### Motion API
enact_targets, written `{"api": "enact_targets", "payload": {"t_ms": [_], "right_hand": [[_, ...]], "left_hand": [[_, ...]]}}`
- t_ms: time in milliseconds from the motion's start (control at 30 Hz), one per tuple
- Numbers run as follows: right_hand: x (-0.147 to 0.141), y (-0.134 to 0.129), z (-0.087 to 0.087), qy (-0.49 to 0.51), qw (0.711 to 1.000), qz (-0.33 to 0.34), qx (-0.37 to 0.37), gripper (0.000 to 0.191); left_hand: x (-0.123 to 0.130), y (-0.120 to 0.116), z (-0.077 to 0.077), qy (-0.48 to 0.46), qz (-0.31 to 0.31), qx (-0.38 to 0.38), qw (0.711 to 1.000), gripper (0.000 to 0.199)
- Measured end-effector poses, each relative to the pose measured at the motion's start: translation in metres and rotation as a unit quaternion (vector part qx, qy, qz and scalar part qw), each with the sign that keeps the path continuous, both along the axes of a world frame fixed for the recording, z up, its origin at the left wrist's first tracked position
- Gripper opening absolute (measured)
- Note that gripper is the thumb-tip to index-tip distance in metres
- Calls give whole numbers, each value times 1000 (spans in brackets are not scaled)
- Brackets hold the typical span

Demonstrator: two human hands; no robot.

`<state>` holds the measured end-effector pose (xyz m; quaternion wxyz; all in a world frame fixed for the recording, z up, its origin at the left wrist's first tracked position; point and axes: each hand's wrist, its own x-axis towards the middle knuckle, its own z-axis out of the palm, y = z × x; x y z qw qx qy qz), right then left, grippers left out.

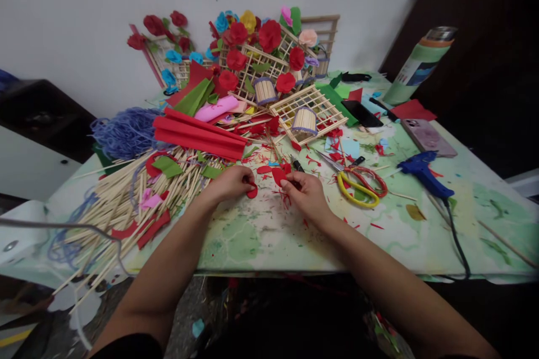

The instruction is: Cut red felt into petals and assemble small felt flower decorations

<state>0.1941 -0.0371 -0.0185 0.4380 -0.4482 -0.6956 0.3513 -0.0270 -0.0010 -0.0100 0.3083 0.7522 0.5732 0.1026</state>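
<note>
Above the middle of the table, my left hand [236,184] pinches a small rounded red paper petal [252,190] between thumb and fingers. To its right, my right hand [306,193] is closed on another red paper petal [278,176], which sticks out past the fingertips. The two hands are a short way apart. Just beyond them, one more red petal [264,169] lies on the table among thin red paper scraps. Scissors with yellow and red handles [357,190] rest to the right of my right hand, and a black-tipped pen-like thing [297,164] lies just behind it.
A heap of thin wooden sticks [113,207] and blue yarn [128,132] fills the left. Folded red paper [197,133] lies behind my left hand. Stick lattices [311,114] with paper flowers [269,35] stand against the wall. On the right are a blue glue gun [427,174], a phone [428,137] and a bottle [419,67].
</note>
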Motion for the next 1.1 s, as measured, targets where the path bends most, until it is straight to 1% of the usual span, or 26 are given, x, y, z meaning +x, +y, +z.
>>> {"api": "enact_targets", "payload": {"t_ms": [133, 233, 333, 433, 567, 633, 700, 767, 833, 900, 967, 1033, 1100], "right_hand": [[0, 2, 0, 22, 999, -28, -4, 18], [1, 4, 0, 37, 998, -35, -29, 17], [1, 5, -2, 30, 998, -36, -36, 16], [1, 6, -6, 4, 1000, -18, -22, 19], [0, 7, -8, -59, 998, 18, -8, 24], [1, 6, -7, -97, 995, 19, 20, 30], [1, 5, -5, -117, 991, 11, 66, 35], [1, 3, -2, -116, 988, 5, 101, 36], [0, 1, -1, -104, 989, 17, 102, 34], [-1, -1, -2, -85, 994, 45, 60, 32], [-3, -3, -2, -37, 996, 77, -17, 32], [-5, -4, -2, 33, 990, 97, -100, 31], [-5, -5, -2, 92, 980, 96, -151, 30]], "left_hand": [[1, -1, 7, -42, -2, 5, 999, 12], [3, -5, 15, -132, 15, -36, 990, 16], [8, -11, 20, -263, 53, -89, 959, 21], [15, -17, 19, -348, 77, -119, 927, 24], [22, -21, 14, -408, 95, -159, 894, 25], [24, -21, 11, -429, 101, -170, 881, 25], [27, -22, 10, -442, 100, -173, 874, 25], [31, -24, 8, -449, 93, -168, 873, 24], [35, -26, 7, -452, 79, -157, 875, 24], [39, -28, 7, -453, 65, -147, 877, 25], [41, -30, 7, -455, 59, -146, 876, 27], [41, -30, 7, -460, 66, -148, 873, 28], [40, -29, 8, -467, 82, -142, 869, 28]]}}
